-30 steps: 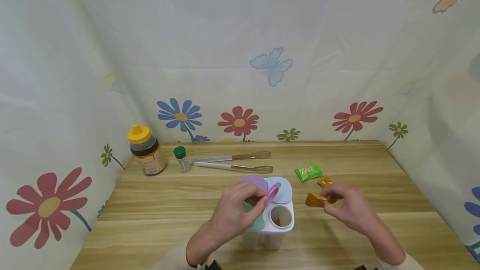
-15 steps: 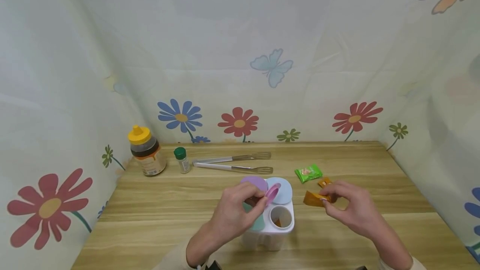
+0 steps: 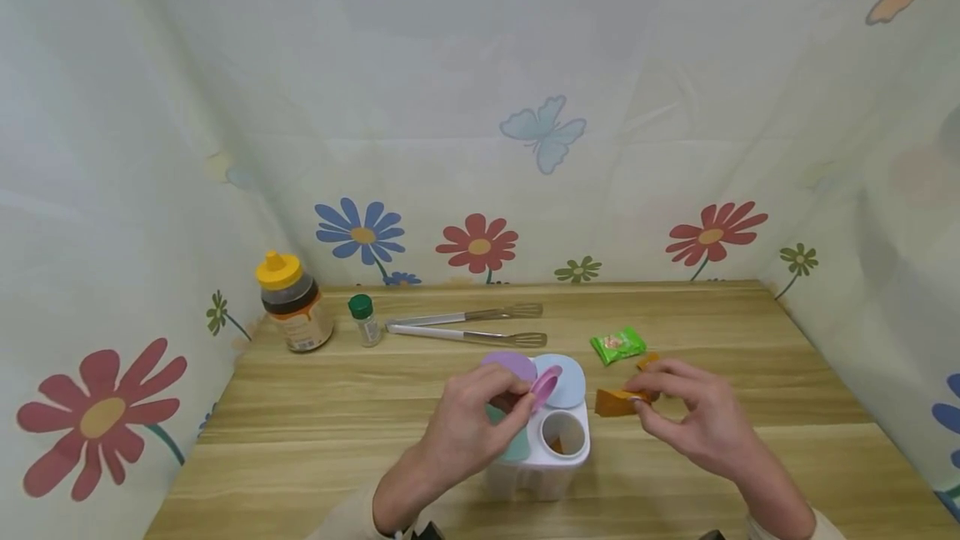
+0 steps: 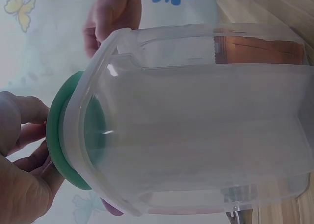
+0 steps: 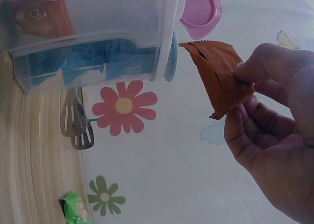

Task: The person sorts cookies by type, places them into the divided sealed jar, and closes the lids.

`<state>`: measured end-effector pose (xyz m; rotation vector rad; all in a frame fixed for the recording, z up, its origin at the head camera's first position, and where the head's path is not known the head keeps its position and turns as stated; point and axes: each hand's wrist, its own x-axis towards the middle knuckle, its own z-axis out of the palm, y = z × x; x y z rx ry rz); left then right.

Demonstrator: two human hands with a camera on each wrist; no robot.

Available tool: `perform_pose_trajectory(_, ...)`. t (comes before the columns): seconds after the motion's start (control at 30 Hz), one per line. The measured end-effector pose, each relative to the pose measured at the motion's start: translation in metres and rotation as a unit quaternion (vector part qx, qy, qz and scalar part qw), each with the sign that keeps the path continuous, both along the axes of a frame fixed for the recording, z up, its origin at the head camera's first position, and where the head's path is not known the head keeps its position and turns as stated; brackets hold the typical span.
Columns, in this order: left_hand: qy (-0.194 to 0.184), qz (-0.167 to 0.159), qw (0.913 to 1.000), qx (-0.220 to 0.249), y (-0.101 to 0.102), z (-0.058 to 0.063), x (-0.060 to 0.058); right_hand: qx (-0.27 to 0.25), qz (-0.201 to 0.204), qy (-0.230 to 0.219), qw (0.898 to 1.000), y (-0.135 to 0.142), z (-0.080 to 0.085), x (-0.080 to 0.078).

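Note:
My left hand pinches a small round pink lid, tilted up over the storage box. The box is clear plastic with a white top and several round openings. Purple, light blue and green lids cover the others, while the front right opening is uncovered. An orange-brown packet lies inside, low in that compartment. Between thumb and fingers my right hand holds another orange-brown packet, just right of the box and level with its top. Blue packets show in a rear compartment.
Behind the right hand, a green packet and a partly hidden orange packet lie on the wooden table. Tongs with slotted ends, a green-capped shaker and a yellow-capped squeeze bottle are along the back left.
The right hand has shifted slightly left with its packet, closer to the box. The left hand and pink lid stay in place.

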<state>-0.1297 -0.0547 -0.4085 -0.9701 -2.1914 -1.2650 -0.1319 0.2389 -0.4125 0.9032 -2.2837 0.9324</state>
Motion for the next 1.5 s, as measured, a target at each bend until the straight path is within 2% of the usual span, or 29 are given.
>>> perform_pose_trajectory(0.2,-0.006,0.003,1.0,-0.005,0.0,0.0,0.0,-0.016,0.019,-0.018,1.0,-0.004,0.001,0.001)
perform_pose_trajectory(0.47,0.012,0.001,0.9999,0.002,0.0,0.0,-0.002,-0.046,0.054,-0.024,0.997,-0.011,0.003,0.001)
perform_pose_trajectory(0.73,0.01,0.0,0.9999,0.004,-0.001,0.001,-0.001,-0.079,0.104,0.0,0.991,-0.016,0.0,-0.002)
perform_pose_trajectory(0.87,0.009,0.001,0.9999,0.005,0.0,0.001,-0.001,-0.104,0.133,0.015,0.986,-0.02,0.002,-0.002)
perform_pose_trajectory(1.13,0.007,0.0,1.0,0.006,0.0,0.0,-0.001,-0.152,0.21,0.022,0.965,-0.03,0.012,-0.001)
perform_pose_trajectory(1.33,0.01,-0.002,0.9999,0.005,0.001,0.0,0.0,-0.136,0.195,0.033,0.971,-0.03,0.008,-0.002)
perform_pose_trajectory(1.5,0.001,-0.001,1.0,0.003,0.001,0.0,0.001,-0.119,0.179,0.053,0.975,-0.035,0.013,0.0)
